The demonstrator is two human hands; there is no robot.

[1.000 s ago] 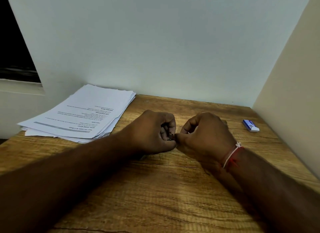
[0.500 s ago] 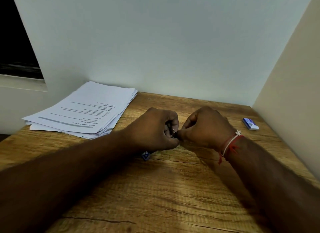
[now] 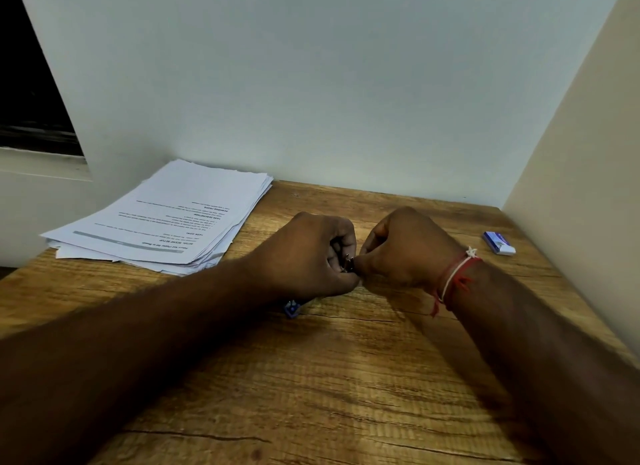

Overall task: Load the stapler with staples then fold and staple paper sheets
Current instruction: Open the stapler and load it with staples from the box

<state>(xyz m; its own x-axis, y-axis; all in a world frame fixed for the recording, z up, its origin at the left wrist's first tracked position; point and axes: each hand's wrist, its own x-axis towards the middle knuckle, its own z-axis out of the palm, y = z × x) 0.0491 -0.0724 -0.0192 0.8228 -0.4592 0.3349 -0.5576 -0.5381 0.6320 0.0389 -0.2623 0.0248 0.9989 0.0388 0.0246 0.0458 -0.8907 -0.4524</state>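
Stapler (image 3: 292,308) sits in the middle of the bench (image 3: 346,388), nearly swallowed by the left hand (image 3: 308,257), whose curled fingers steady it. Only a blue end and some metal show. The right hand (image 3: 405,248) pinches at that metal, probably feeding in staples, though none can be made out. Paper sheets (image 3: 162,219) lie stacked at the far left corner and a small blue-and-white box (image 3: 499,243) near the right edge, both out of the way of the loading.

A brown wood grain is shown by the table (image 3: 346,378); the paper stack (image 3: 166,222) is seen white, printed in black, with a grey bar; the small box (image 3: 498,243) is coloured blue and white; the wrist thread (image 3: 453,277) is red and white.
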